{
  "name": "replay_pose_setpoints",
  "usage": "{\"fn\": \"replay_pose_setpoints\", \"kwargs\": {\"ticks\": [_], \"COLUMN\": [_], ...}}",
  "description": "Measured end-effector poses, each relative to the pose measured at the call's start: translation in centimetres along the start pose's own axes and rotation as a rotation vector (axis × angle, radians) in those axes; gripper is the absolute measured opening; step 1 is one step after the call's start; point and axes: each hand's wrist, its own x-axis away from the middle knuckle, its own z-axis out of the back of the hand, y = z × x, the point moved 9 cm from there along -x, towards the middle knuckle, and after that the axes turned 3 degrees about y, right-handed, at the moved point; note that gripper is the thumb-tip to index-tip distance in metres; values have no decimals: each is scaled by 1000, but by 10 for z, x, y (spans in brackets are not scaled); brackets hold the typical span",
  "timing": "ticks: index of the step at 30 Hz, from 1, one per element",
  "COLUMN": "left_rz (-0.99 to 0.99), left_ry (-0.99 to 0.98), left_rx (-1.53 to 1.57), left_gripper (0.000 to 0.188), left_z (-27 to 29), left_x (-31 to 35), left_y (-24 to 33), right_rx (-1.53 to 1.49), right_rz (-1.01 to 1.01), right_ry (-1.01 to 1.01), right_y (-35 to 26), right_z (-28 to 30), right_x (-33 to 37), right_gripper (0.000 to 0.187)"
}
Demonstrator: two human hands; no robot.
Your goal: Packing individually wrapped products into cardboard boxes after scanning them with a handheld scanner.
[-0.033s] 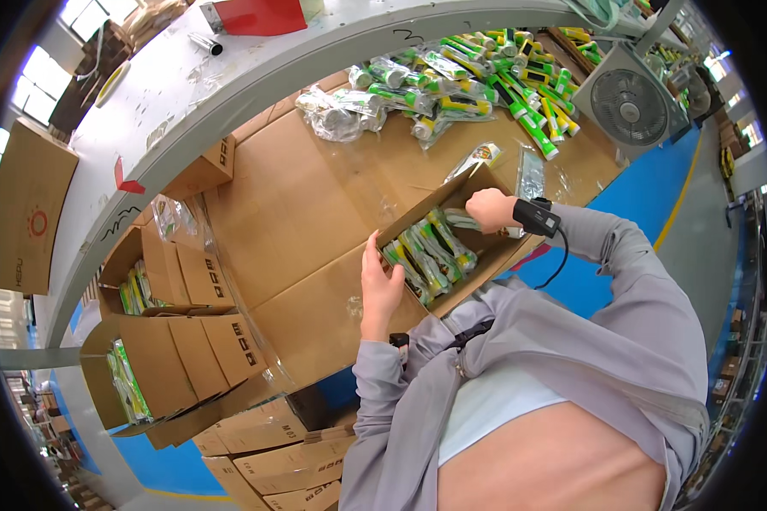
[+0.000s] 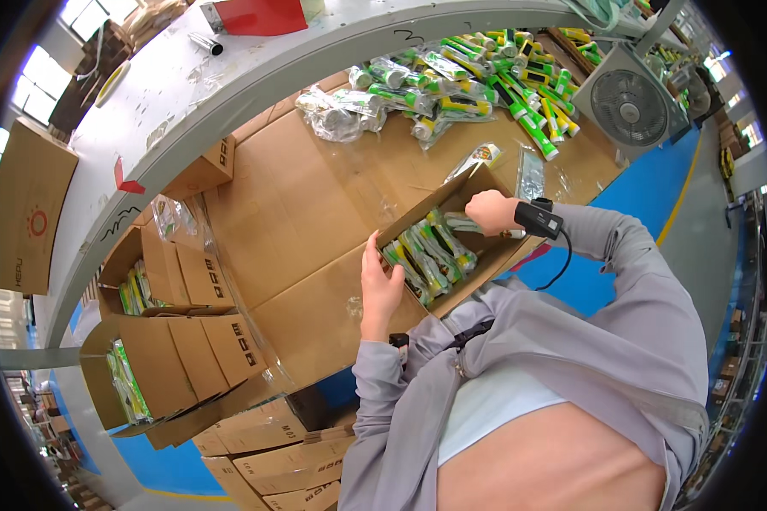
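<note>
An open cardboard box sits at the table's near edge, in front of my body. Inside stands a row of clear-bagged green and yellow items, filling its left and middle part. My left hand lies against the box's left end, fingers stretched up and thumb apart. Over the right part of the box, my right hand is closed at the end of a pale, plastic-wrapped packet. Its fingertips are hidden behind the fist. The right-hand end of the box shows bare cardboard.
Green, yellow and white bagged tubes are heaped at the far side. A fan stands far right. Two open boxes of similar items stand at left. A curved shelf edge spans above. Flat cartons are stacked below the table.
</note>
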Motion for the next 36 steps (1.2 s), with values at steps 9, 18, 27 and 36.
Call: {"fn": "replay_pose_setpoints", "kwargs": {"ticks": [9, 18, 27, 36], "left_rz": [-21, -16, -3, 25], "left_ry": [-1, 8, 8, 0], "left_rx": [62, 14, 107, 137], "left_gripper": [65, 65, 65, 65], "left_z": [-1, -1, 0, -5], "left_x": [0, 1, 2, 1], "left_y": [-2, -3, -4, -2], "right_rx": [431, 126, 64, -31], "right_rz": [680, 1083, 709, 452], "right_ry": [317, 125, 517, 423], "right_y": [-64, -39, -38, 0], "right_z": [32, -42, 6, -45], "right_x": [41, -11, 2, -23], "right_gripper": [6, 10, 22, 26]}}
